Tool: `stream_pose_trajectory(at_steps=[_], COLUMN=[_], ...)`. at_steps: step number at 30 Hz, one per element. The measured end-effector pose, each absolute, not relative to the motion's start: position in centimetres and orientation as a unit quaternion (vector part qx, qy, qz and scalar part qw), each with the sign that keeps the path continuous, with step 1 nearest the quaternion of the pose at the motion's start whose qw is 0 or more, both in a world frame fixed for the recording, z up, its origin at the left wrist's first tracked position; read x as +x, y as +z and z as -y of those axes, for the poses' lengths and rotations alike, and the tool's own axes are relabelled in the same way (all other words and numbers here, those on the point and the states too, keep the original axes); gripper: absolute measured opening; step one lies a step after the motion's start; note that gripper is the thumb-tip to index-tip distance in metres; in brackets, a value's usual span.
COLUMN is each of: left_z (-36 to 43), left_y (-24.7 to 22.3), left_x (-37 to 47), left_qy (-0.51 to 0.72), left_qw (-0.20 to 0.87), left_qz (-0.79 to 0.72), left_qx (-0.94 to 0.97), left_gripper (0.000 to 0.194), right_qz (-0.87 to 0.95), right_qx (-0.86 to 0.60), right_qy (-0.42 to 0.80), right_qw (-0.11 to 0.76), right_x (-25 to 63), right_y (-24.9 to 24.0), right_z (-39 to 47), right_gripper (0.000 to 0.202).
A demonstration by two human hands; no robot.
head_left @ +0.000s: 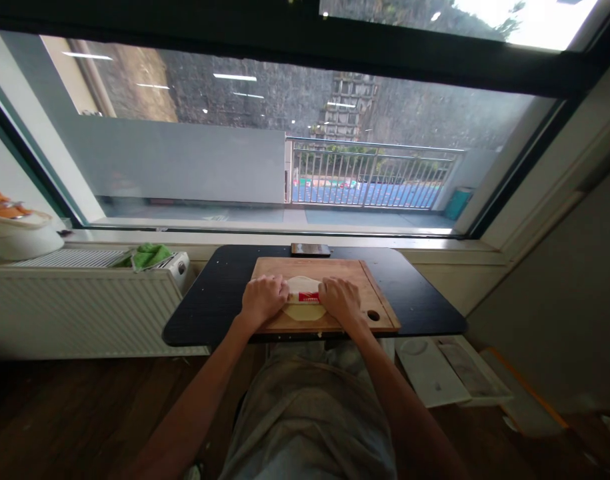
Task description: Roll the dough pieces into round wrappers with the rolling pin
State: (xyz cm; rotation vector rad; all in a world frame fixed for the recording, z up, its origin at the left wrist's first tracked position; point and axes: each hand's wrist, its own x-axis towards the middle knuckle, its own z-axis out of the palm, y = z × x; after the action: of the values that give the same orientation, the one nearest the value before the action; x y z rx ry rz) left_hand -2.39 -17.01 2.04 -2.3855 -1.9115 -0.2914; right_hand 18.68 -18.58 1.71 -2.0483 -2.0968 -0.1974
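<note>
A pale, flat round of dough (305, 313) lies on a wooden cutting board (345, 268). Across it runs a rolling pin (307, 297) with a red label at its middle. My left hand (265, 297) is closed round the pin's left end, and my right hand (341, 297) is closed round its right end. Both hands rest low over the board, with fingers curled forward. The pin's ends are hidden under the hands. Beyond the pin, the dough's far edge shows above the label.
The board lies on a small black table (205, 300); a phone-like flat object (311, 249) is at its far edge. To the left stands a white radiator (85, 313) with a green cloth (149, 255) on top. White trays (429, 370) sit low at right. A large window is ahead.
</note>
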Motion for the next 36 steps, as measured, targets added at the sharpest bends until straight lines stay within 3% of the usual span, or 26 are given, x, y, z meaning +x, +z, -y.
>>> stream_pose_trajectory(at_steps=[13,26,36], left_z=[13.5,18.5,16.3], left_y=[3.4,0.3,1.7], left_x=[-2.4,-2.8,-2.1], left_qy=[-0.059,-0.134,-0.120], left_qw=[-0.032,0.097,0.058], left_qz=[0.648,0.590,0.624], left_qx=[-0.758,-0.790,-0.770], left_gripper=[0.057,0.054,0.058], right_qz=[0.700,0.675,0.686], right_qx=[-0.703,-0.724,-0.715], right_qy=[0.012,-0.055,-0.025], right_qw=[0.125,0.131,0.133], right_x=[19.1,18.0,18.6], right_y=[2.9,1.9,2.0], right_z=[14.2,19.6,16.1], right_gripper=[0.047,0.040,0.045])
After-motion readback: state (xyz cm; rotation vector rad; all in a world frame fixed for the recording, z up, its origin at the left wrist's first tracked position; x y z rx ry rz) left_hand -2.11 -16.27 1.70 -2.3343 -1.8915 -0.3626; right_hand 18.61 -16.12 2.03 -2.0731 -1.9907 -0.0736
